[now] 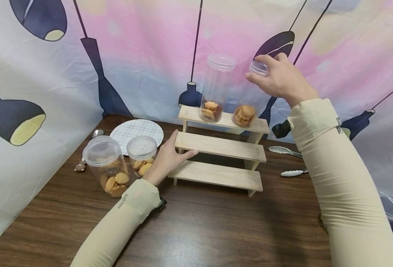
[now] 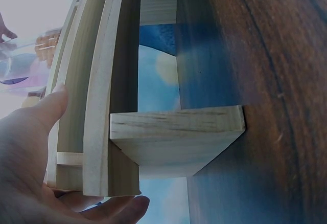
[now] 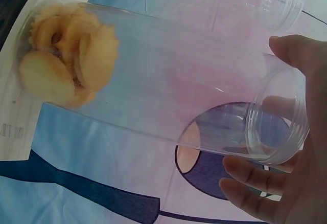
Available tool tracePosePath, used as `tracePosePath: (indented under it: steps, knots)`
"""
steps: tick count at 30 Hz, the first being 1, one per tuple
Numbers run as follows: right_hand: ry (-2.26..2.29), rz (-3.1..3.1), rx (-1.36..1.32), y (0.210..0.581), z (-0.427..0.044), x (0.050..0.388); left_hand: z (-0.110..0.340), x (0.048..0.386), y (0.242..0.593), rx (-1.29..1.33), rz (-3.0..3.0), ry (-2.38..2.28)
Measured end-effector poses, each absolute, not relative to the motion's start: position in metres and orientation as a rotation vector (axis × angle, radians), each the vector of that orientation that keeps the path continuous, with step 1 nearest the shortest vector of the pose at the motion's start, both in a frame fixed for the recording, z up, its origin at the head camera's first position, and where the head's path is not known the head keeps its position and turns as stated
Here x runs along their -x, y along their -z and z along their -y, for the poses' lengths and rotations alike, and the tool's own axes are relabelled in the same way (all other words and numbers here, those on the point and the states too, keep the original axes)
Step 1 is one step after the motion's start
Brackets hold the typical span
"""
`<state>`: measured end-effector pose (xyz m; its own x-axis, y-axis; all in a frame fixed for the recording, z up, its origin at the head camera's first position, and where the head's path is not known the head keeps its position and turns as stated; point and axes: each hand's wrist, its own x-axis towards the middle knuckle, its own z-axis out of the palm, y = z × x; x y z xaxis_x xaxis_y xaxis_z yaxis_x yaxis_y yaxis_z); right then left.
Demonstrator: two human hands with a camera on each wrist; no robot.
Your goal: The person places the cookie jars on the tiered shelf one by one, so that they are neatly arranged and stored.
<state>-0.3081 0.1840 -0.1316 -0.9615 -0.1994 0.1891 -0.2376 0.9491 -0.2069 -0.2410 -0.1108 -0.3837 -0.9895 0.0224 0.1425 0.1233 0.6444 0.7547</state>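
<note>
A three-step wooden display stand (image 1: 221, 145) stands on the table. My left hand (image 1: 166, 159) holds its left end; in the left wrist view the thumb (image 2: 59, 101) lies over a step and the fingers curl round the end. Two tall clear jars with cookies at the bottom stand on the top step. My right hand (image 1: 283, 79) curls round the lid end of the right jar (image 3: 168, 86), thumb on one side and fingers on the other. The left jar (image 1: 218, 87) stands beside it, untouched.
Left of the stand are a large cookie jar (image 1: 107, 163), a smaller cookie jar (image 1: 142, 154) and a checked plate (image 1: 134, 129). Tongs (image 1: 284, 150) lie on the right, partly behind my right arm. A printed cloth (image 1: 143, 55) hangs behind the table (image 1: 189, 230).
</note>
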Motion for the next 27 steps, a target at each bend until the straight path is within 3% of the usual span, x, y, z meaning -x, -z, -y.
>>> tracePosePath:
  steps: [14,27]
  knots:
    - [-0.394,2.936,-0.289,0.121,-0.201,0.288,0.111,0.241,0.382,0.114,2.736,1.27]
    - [-0.217,2.887,-0.362,0.14,-0.246,0.255,0.113,0.24,0.384,0.116,2.742,1.262]
